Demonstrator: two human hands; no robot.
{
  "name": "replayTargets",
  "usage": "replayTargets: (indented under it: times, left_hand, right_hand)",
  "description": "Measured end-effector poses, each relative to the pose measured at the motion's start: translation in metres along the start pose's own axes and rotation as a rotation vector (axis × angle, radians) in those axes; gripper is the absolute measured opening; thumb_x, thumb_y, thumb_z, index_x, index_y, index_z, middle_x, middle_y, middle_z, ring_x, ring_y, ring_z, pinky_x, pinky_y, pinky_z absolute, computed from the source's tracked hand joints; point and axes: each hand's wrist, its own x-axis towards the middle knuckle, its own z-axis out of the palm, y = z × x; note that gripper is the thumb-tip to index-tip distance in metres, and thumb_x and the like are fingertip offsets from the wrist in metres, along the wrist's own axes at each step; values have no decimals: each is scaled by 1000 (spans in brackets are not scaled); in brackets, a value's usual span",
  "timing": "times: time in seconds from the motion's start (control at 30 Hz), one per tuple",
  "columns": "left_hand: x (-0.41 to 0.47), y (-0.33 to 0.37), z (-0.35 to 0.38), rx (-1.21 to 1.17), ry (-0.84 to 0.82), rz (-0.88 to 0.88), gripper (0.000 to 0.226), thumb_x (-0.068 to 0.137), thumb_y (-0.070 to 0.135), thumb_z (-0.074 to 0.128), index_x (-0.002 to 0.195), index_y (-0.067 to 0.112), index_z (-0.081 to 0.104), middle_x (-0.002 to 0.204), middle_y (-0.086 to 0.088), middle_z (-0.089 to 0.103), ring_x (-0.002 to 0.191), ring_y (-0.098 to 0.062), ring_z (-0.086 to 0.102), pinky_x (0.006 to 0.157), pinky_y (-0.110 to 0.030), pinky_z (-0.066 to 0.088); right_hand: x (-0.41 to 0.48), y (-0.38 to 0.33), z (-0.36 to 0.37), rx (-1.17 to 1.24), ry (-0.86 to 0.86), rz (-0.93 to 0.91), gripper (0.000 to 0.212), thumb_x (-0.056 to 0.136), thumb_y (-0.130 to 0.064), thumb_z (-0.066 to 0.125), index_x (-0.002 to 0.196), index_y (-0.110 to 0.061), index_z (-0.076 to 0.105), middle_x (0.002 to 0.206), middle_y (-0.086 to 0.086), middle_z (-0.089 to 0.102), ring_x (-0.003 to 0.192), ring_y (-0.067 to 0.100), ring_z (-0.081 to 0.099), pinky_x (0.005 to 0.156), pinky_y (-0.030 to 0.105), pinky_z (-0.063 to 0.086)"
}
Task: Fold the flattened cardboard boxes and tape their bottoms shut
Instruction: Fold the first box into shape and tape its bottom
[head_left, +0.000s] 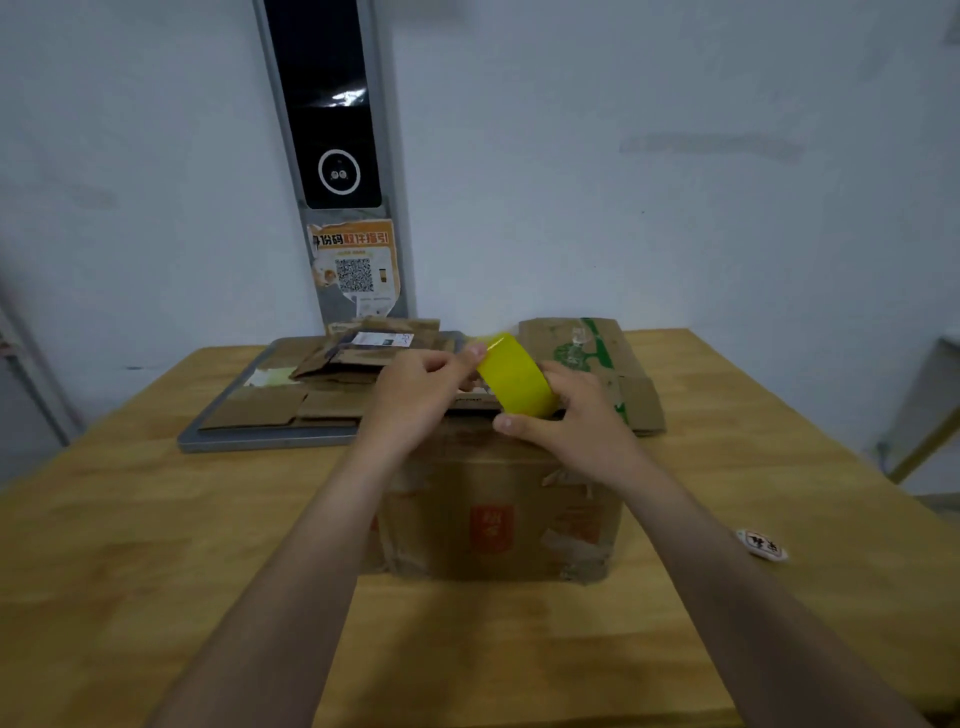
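Left fingers (475, 352): pinched shut on the loose end of the yellow tape at the roll's upper far edge, the left hand (415, 395) raised above the box.
Right fingers (506, 423): curled closed around the tape roll (517, 382), thumb low on its near side, the right hand (576, 415) cupping it from the right.
Tape roll: held in the air over the far top edge of the folded box (493, 514), apparently clear of the cardboard; its wide yellow band is turned toward the camera and up-left, its hole axis seemingly running from near left to far right.
Folded box: standing on the table (156, 571) just in front of the person, its long axis lying left to right, a red-marked side facing the camera; whether the top flaps are shut is hidden by the hands.
Flattened boxes (332, 379): stacked on a grey tray (260, 441) behind, one more (597, 364) lying beyond the right hand.
Risk, tape end: judged likely to slip from the pinch and snap back onto the roll, the grip being only at the tips.
Risk, strip: it could fold onto itself if pulled crooked.
Risk, box: light and unheld, it may slide or its flaps spring up when the tape is pressed down.
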Motion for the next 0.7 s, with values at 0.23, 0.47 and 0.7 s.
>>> replayTargets:
  times: [0.23, 0.47, 0.7]
  left_hand:
    - [8, -33, -5, 118, -47, -138, 31, 102, 47, 54, 107, 27, 76, 115, 16, 67, 99, -2, 56, 70, -20, 37]
    - [0, -33, 2, -21, -127, -202, 19, 104, 36, 57, 97, 37, 75, 108, 21, 64, 97, 1, 52, 75, -25, 40]
    - [6, -6, 2, -73, -78, -198, 70, 106, 61, 29, 77, 22, 80, 78, 8, 78, 91, -10, 66, 70, -26, 38]
  right_hand:
    - [15, 9, -10, 22, 114, 165, 29, 93, -37, 68, 95, -31, 40, 84, -1, 52, 62, 5, 52, 52, 24, 42]
    - [36, 7, -26, -272, 102, 92, 11, 103, -20, 53, 105, -19, 43, 84, -4, 49, 70, 12, 50, 52, 25, 29]
    - [41, -4, -8, -100, 77, 67, 24, 103, -5, 46, 97, -28, 49, 88, -4, 56, 74, 14, 57, 60, 32, 45]
